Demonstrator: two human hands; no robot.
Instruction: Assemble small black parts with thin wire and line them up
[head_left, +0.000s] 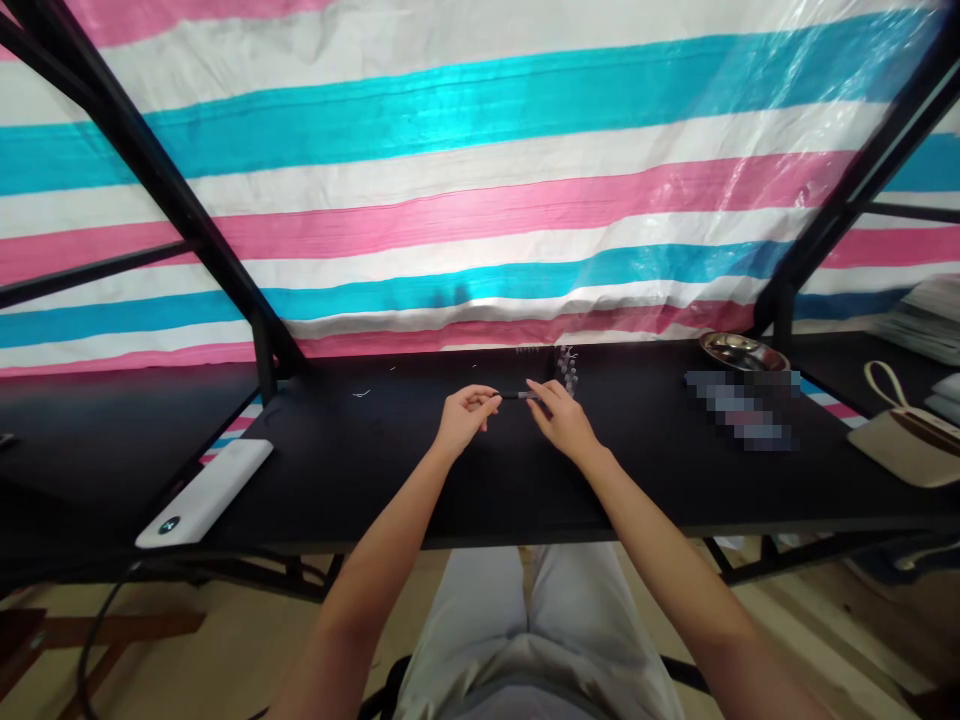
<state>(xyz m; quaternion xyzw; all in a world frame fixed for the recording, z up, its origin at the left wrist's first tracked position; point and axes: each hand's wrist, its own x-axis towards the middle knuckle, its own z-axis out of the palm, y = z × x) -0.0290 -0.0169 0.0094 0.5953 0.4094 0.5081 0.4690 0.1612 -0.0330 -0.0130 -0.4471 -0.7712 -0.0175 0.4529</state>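
Note:
My left hand (465, 415) and my right hand (561, 418) meet over the middle of a black table (375, 470). Both pinch the ends of a thin dark rod-like piece (517, 396) held level between them, fingers curled closed. Just behind my right hand stands a small cluster of clear beads or crystals (567, 370). A few tiny white scraps (361, 393) lie on the table to the left.
A white power bank (206, 492) with a cable lies at the front left. A metal bowl (741, 350) sits at the back right, a beige pouch (904, 435) further right. Black frame posts (264, 360) rise at both sides before a striped tarp (480, 180).

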